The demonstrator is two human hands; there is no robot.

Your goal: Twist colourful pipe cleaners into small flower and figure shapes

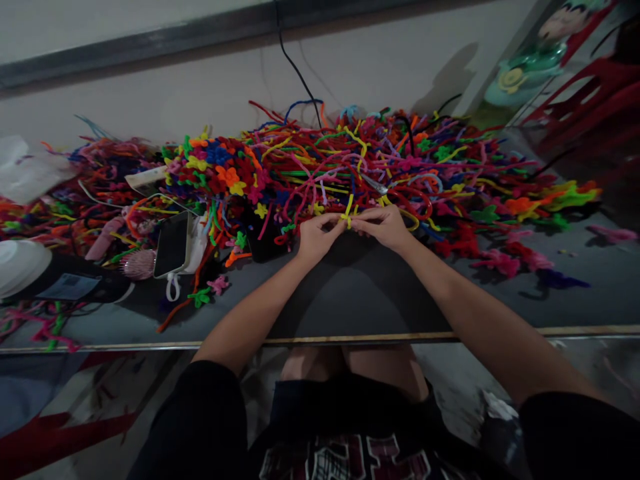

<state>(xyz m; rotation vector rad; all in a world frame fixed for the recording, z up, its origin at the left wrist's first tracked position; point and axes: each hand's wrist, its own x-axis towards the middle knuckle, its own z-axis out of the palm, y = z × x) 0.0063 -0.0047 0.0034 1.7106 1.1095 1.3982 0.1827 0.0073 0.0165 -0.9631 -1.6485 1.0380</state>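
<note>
A yellow pipe cleaner (349,204), bent into loops at its lower end, is pinched between my two hands above the dark table. My left hand (320,235) grips it from the left with thumb and index finger. From the right, my right hand (384,227) holds the same piece in a pinch, its fingertips close to the left ones. Just beyond my hands lies a big heap of colourful pipe cleaners (310,157). Scissors (375,185) with red and yellow handles rest on the heap by my right hand.
A phone (173,245), a pink hairbrush (137,265) and a dark cup-shaped container with a white lid (23,267) stand to the left. Finished-looking pipe-cleaner flowers (230,180) pile up left of centre. The table's front edge (360,339) runs before my lap; a red chair (585,100) is at the right.
</note>
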